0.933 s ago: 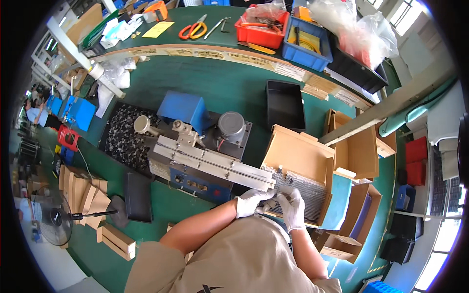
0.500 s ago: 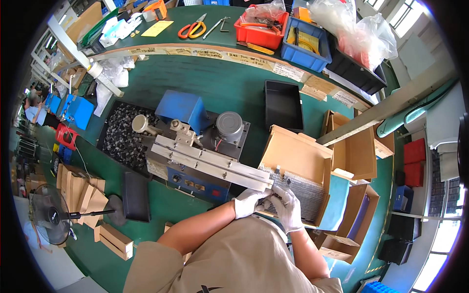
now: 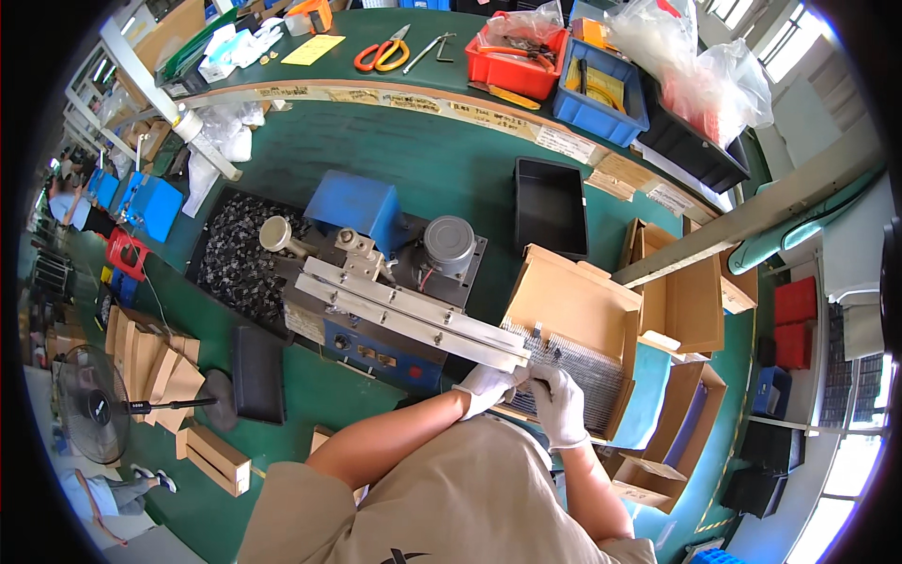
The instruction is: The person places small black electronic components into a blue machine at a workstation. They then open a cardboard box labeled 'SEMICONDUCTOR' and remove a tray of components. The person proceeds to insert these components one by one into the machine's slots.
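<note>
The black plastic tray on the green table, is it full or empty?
Empty: the black plastic tray shows only its bare dark bottom, nothing inside.

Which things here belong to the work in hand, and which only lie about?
In use: left hand, right hand, metal rail, strip of small parts, open carton.
Lying about: scissors, black tray, fan.

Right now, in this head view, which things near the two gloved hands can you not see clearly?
- Left hand and right hand: the fingertips meet; whatever they pinch is too small to tell.
- Row of thin parts in the cardboard box: too fine to identify.
- Bench edge below the hands: hidden by the person's shoulder.
</note>
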Demonstrator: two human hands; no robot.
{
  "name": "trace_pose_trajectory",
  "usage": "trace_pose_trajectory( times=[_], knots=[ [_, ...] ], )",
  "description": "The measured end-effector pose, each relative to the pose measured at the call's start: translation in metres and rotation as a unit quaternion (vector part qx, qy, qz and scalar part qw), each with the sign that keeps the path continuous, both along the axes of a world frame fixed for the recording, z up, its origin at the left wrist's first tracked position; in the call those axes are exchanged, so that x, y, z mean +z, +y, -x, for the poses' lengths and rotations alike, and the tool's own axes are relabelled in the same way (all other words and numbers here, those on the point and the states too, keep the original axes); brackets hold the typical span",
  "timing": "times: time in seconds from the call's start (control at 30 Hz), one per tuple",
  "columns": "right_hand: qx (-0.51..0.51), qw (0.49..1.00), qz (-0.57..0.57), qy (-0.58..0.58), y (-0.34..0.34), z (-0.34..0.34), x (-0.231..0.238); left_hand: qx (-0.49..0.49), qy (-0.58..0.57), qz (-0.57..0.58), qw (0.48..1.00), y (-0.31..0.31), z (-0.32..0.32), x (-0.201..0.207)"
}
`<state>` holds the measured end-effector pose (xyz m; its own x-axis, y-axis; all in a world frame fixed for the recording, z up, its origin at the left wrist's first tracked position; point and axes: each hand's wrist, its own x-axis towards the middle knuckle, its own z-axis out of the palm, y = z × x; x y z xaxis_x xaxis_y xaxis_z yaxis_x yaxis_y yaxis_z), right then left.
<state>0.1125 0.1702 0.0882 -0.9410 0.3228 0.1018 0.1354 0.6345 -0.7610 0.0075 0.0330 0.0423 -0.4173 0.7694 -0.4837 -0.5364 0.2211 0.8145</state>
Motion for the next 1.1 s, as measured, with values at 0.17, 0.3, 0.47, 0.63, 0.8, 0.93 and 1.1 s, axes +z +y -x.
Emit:
trace_pose_trajectory(
  times=[0.17, 0.3, 0.47, 0.63, 0.8, 0.93, 1.1],
  knots=[
    [-0.017, 0.997, 0.041, 0.062, -0.002, 0.003, 0.004, 0.034, -0.106, -0.029, 0.993, 0.002, -0.003, -0.023],
    [-0.042, 0.996, -0.017, 0.074, 0.002, 0.011, 0.024, 0.030, -0.163, -0.017, 0.986, -0.003, 0.006, -0.012],
    [0.035, 0.989, -0.126, 0.074, 0.006, 0.025, 0.047, 0.032, -0.195, 0.028, 0.980, -0.005, 0.003, -0.017],
    [0.072, 0.986, -0.124, 0.090, 0.002, 0.035, 0.046, 0.018, -0.190, -0.015, 0.982, -0.009, 0.003, -0.022],
    [0.130, 0.972, -0.172, 0.095, 0.000, 0.045, 0.046, 0.013, -0.217, -0.071, 0.974, -0.013, 0.003, -0.016],
    [0.005, 0.982, -0.128, 0.141, -0.001, 0.047, 0.045, 0.028, -0.286, -0.081, 0.954, -0.011, 0.005, -0.010],
    [-0.024, 0.995, -0.039, -0.085, 0.011, 0.024, 0.011, 0.044, -0.299, -0.049, 0.952, -0.009, 0.003, -0.027]
  ],
)
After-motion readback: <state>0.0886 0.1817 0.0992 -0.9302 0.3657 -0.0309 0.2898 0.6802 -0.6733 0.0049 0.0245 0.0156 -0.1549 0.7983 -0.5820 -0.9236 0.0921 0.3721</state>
